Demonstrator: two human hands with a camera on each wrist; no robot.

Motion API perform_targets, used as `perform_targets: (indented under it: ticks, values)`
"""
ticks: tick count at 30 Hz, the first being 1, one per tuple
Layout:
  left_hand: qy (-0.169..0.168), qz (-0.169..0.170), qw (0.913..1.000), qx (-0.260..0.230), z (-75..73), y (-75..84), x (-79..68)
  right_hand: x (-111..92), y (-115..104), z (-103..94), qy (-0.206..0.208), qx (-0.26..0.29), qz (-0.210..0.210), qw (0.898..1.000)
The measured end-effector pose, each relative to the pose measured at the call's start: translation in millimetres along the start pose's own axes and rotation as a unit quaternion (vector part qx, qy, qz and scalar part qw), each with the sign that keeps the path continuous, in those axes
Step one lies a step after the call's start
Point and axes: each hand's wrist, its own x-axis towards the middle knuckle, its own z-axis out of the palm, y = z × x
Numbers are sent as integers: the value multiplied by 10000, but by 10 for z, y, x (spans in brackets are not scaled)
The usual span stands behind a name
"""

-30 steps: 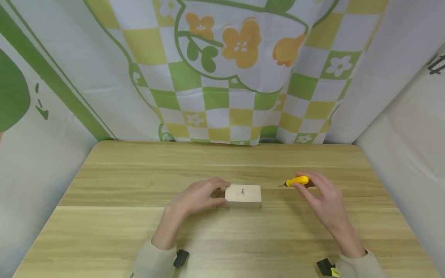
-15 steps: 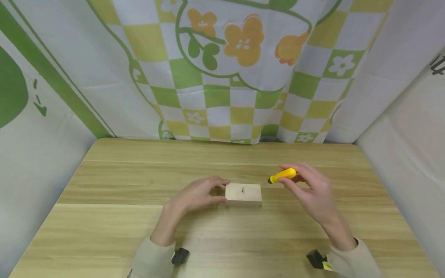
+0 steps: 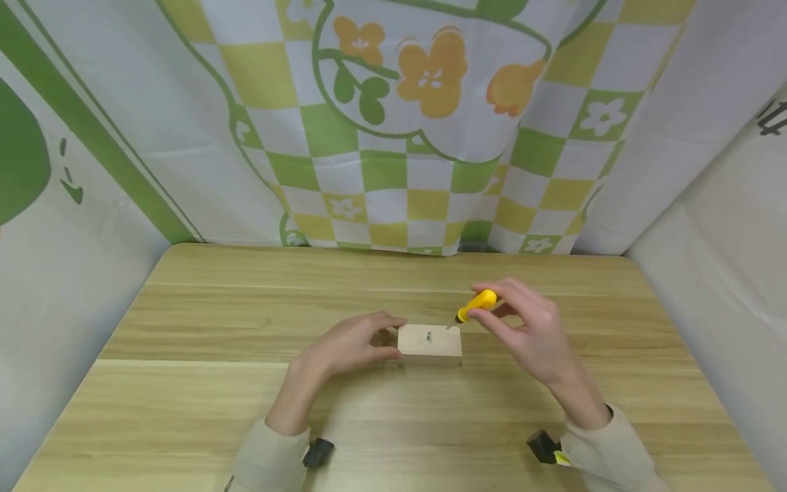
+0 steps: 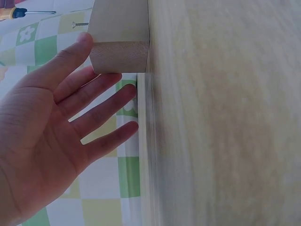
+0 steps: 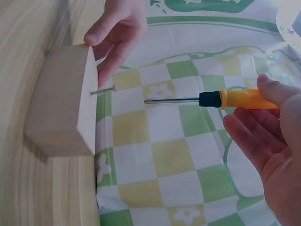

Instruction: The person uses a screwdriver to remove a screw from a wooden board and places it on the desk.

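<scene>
A pale wooden block (image 3: 430, 348) lies on the table, and a screw (image 5: 104, 89) stands upright from its top face, its shank partly exposed. My left hand (image 3: 352, 347) holds the block's left end between thumb and index finger; in the left wrist view the other fingers of this hand (image 4: 51, 117) are spread beside the block (image 4: 120, 23). Between thumb and fingers, my right hand (image 3: 525, 331) grips a yellow-handled screwdriver (image 3: 481, 303). Its metal shaft slants down to the left over the block's right end. In the right wrist view, the screwdriver (image 5: 247, 98) tip is apart from the screw head.
The wood-grain table (image 3: 246, 273) stretches around both hands. Behind its far edge hangs a green and yellow checked curtain (image 3: 430, 171) with flowers. Pale cloth walls (image 3: 725, 205) flank both sides. A small black camera (image 3: 543, 447) sits at the right wrist.
My right hand has carried the screwdriver leftward from beside the block to above its right end, tilting it more upright. The left hand and block have stayed in place.
</scene>
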Motion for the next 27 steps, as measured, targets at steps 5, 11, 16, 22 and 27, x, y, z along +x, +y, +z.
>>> perform_targets:
  ticks: [5,11,16,22,27]
  values:
    - [-13,1,10000,52,2,-8,5,45,-32,67,-10,3,-122,9999]
    - [-109,-51,9999,36,1,-1,1,65,-66,161,-145,-64,-94,9998]
    - [-70,-66,9999,66,2,-4,-3,63,-67,234,-365,-41,97,9993]
    - [-87,-54,9999,77,4,-6,2,63,-62,271,-543,-93,442,9975]
    - [-104,-64,9999,13,-7,2,-5,86,-54,300,-600,-34,333,9976]
